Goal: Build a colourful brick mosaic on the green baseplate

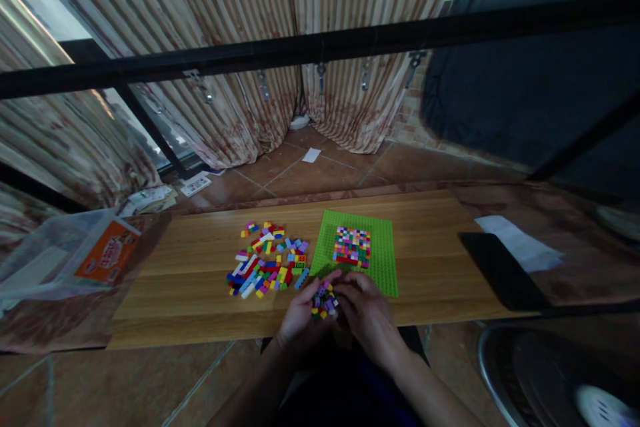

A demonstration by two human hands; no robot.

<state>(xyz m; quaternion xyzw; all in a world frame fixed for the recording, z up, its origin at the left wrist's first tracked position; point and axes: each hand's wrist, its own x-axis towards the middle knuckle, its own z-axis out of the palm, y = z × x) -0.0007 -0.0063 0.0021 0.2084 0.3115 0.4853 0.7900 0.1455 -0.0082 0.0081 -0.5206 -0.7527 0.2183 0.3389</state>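
Through the head camera, the only view I have on my screen, I see a person's two bare hands brought together at the near edge of a long wood-grain tabletop (430, 247). The left hand (297, 321) is cupped around a handful of small multicoloured plastic bricks (325, 301), purple, yellow, green and white among them. The right hand (373, 320) is bent over that handful with its fingertips at the bricks; whether they pinch one I cannot tell from here (the pieces are tiny at this range). Just beyond the hands lies a bright green studded plastic baseplate (384, 267), its near left part hidden by them. On it sits a roughly square, multicoloured brick mosaic (353, 247). To the left of the baseplate I make out a loose, mixed-colour spread of plastic bricks (267, 273), with a light-blue studded brick (301, 278) at its right side, near the left hand. Off the tabletop's left end stands a clear plastic box with an orange label (45, 253), and a thin black rectangular slab (500, 270) lies at the right end, beside crumpled white paper (520, 243).
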